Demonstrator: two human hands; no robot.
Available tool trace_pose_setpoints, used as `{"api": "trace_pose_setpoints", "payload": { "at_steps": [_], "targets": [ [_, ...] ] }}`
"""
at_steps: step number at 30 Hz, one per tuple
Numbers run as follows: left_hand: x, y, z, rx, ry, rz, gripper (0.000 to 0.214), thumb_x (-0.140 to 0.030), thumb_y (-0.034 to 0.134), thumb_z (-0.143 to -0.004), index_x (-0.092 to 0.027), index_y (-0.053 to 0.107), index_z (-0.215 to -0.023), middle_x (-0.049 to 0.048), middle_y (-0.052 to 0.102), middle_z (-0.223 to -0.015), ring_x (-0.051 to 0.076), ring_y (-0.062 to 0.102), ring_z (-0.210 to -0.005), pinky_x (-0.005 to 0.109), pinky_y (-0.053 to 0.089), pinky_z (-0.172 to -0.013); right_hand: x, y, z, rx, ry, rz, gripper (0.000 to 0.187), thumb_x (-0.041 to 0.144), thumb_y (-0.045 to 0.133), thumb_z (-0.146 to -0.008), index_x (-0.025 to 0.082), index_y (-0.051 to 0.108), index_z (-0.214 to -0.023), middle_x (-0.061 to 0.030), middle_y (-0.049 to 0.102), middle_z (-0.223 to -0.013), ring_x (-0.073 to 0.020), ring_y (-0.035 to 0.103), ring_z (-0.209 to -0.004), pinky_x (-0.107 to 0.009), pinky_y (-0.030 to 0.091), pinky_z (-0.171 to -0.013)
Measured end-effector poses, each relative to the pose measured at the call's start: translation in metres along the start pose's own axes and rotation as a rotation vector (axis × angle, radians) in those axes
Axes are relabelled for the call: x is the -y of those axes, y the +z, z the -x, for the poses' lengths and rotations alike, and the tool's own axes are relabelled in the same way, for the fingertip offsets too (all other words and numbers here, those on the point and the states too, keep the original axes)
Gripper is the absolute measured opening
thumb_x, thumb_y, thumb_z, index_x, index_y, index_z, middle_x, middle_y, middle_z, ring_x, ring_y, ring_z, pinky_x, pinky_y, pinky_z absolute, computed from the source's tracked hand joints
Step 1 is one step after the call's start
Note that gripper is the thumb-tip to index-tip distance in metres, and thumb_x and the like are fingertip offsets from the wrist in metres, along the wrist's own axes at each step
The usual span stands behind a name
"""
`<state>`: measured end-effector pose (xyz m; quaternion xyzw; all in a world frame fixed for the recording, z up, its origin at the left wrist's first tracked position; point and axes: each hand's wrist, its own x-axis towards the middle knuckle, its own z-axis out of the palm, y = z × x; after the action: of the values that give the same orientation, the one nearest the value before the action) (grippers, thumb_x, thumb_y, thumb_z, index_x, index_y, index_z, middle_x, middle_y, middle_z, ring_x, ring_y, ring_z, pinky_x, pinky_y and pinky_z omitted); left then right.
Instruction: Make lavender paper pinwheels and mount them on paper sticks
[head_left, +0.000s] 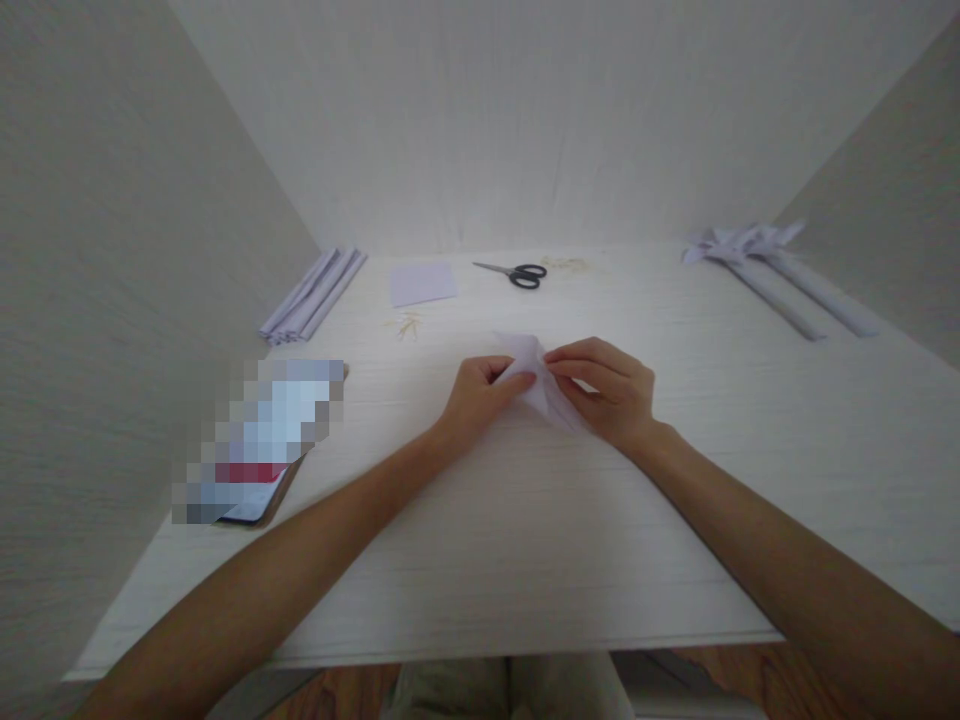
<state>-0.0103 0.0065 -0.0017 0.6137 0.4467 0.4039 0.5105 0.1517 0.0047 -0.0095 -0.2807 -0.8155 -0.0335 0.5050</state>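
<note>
A folded piece of pale lilac paper (531,358) is held between both hands above the middle of the white table. My left hand (484,392) is closed on its left side, the thumb lying across the paper. On the other side, my right hand (606,385) pinches the paper's right edge between thumb and fingers. Part of the sheet slants down under the right hand, and its lower end is partly hidden. Beyond the hands lie scissors (516,274) with black handles and a flat lilac paper square (422,284).
Several rolled paper tubes (315,295) lie at the back left. Two paper tubes with fringed, flower-like ends (780,280) lie at the back right. Small pale strips (409,325) sit near the square, more (566,265) by the scissors. A blurred phone (262,440) lies left. Walls enclose the table (480,560).
</note>
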Motion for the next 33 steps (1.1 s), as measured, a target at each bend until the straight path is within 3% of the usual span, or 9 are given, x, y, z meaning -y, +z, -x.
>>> {"api": "trace_pose_setpoints", "payload": {
  "at_steps": [9, 33],
  "targets": [
    [-0.0017, -0.0011, -0.0003, -0.016, -0.066, 0.048, 0.022, -0.033, 0.055, -0.062, -0.013, 0.055, -0.053, -0.0024, 0.048, -0.052, 0.008, 0.044, -0.052, 0.020, 0.033, -0.048, -0.0060, -0.0042, 0.0055, 0.069, -0.198, 0.078, 0.015, 0.009, 0.055, -0.073, 0.018, 0.059, -0.084, -0.0071, 0.067, -0.089, -0.0171, 0.060, -0.078, -0.031, 0.050, -0.063],
    [0.0002, -0.0015, -0.0014, -0.008, -0.073, 0.025, 0.022, -0.031, 0.055, -0.062, -0.013, 0.053, -0.050, -0.0025, 0.046, -0.050, 0.008, 0.043, -0.051, 0.021, 0.033, -0.048, -0.0070, -0.0046, 0.0073, 0.171, -0.210, 0.153, 0.011, 0.017, 0.050, -0.078, 0.022, 0.059, -0.081, -0.0033, 0.066, -0.091, -0.0166, 0.058, -0.077, -0.032, 0.049, -0.062]
  ]
}}
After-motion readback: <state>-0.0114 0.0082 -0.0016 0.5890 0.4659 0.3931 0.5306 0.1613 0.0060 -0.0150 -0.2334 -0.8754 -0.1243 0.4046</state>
